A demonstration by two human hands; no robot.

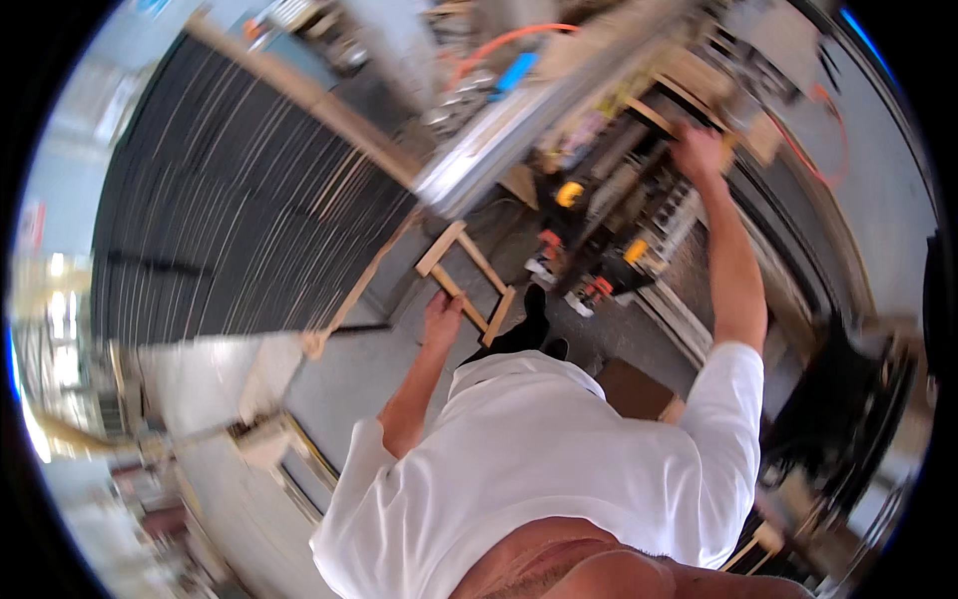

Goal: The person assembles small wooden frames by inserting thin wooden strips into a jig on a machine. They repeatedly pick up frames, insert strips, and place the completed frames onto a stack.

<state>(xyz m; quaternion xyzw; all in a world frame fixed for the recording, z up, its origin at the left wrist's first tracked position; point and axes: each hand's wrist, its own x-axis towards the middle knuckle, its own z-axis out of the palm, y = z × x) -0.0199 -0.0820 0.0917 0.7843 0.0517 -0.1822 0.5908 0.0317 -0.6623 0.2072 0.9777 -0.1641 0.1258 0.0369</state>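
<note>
My left hand [442, 319] is closed around one side of a small rectangular frame [483, 260] of pale wood strips. It hangs tilted beside my dark shoe [536, 304], and its middle is open. My right arm stretches far forward to the right. At the far end of the machine, my right hand [699, 152] is beside a light wood strip with a dark edge [651, 117]. Blur hides its fingertips, so I cannot make out whether it grips anything. The machine [609, 205] carries metal rails, yellow parts and orange-and-black clamp-like parts at its near end.
A large stack of dark sheets [230, 200] with a wooden edge board stands at the left. A metal beam [499, 135] crosses above the machine. Orange hoses [509, 38] run at the back. A brown board [634, 389] lies by my right side, and a dark bundle [833, 399] is at the right.
</note>
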